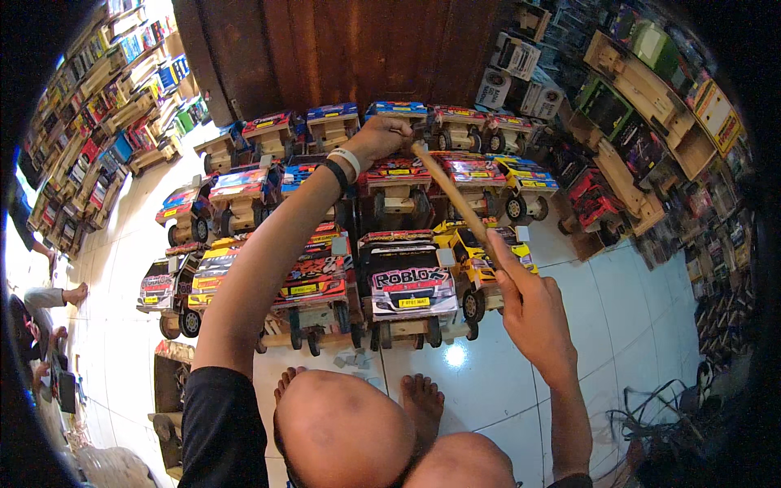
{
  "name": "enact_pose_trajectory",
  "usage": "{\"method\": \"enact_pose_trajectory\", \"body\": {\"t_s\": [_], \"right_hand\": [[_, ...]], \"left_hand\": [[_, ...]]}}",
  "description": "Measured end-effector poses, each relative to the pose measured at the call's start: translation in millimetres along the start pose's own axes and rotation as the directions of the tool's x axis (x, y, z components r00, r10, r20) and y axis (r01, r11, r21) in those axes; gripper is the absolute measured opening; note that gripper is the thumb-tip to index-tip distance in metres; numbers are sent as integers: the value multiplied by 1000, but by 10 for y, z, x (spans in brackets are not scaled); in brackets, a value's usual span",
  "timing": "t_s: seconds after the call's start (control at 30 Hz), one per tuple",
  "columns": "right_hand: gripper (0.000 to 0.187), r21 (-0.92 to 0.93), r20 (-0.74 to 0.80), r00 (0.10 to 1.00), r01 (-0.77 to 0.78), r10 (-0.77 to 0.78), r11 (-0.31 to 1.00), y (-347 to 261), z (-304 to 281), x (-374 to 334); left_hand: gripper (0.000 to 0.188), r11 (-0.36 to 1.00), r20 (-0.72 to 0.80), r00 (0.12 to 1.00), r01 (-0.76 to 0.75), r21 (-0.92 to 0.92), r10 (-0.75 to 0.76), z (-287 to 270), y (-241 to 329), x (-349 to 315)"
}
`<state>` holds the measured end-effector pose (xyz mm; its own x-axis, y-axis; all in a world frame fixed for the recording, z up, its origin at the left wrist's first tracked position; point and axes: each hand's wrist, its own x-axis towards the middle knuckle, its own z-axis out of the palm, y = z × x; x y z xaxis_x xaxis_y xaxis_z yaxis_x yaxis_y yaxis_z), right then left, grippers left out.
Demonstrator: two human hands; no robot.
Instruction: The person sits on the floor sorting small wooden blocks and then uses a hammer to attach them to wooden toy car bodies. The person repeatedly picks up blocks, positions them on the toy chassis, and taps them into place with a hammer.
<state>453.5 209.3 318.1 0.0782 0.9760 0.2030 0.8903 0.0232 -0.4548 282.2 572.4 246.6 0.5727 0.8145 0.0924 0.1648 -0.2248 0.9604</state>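
My right hand (533, 317) is wrapped round the lower end of a long wooden stick (455, 195), which slants up and away to the left. Its far tip ends close to my left hand (378, 140), which reaches over the rows of toy trucks with its fingers pinched together; what they hold, if anything, is too small to make out. Below it lies a red toy truck (394, 172) in the middle row. Nearer to me are a black-and-white toy truck (407, 276) and a yellow toy truck (488, 264), both wooden-wheeled bodies with printed panels.
A brown wooden door (350, 57) stands behind the trucks. Stacked wooden truck bodies (643, 106) line the right, and more packed toys (106, 130) fill the left. Black straps (659, 415) lie on the tiled floor (602, 317). Another person's foot (77, 294) shows at left.
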Motion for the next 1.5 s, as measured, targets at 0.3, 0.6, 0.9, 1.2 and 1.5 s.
{"method": "enact_pose_trajectory", "body": {"t_s": [0.3, 0.6, 0.9, 1.2, 1.5], "right_hand": [[57, 124, -196, 975, 135, -109, 983, 19, -39, 24], [57, 90, -170, 985, -7, 22, 996, 5, -38, 0], [62, 38, -17, 998, -63, 64, 997, -11, -97, -36], [61, 8, 42, 996, -75, 74, 997, 12, -151, -43], [54, 195, -133, 972, -166, 194, 967, -114, -286, -256]], "left_hand": [[9, 996, -8, 999, -51, -76, 51, 19, -23, -28], [8, 998, 19, 1000, -22, -66, 24, 5, -1, -54], [7, 989, -35, 999, 4, -148, -10, 17, 48, -76], [7, 991, -87, 987, -133, 25, 134, 36, -42, -37], [28, 981, -120, 992, 2, 194, 22, 46, -230, 246]]}}
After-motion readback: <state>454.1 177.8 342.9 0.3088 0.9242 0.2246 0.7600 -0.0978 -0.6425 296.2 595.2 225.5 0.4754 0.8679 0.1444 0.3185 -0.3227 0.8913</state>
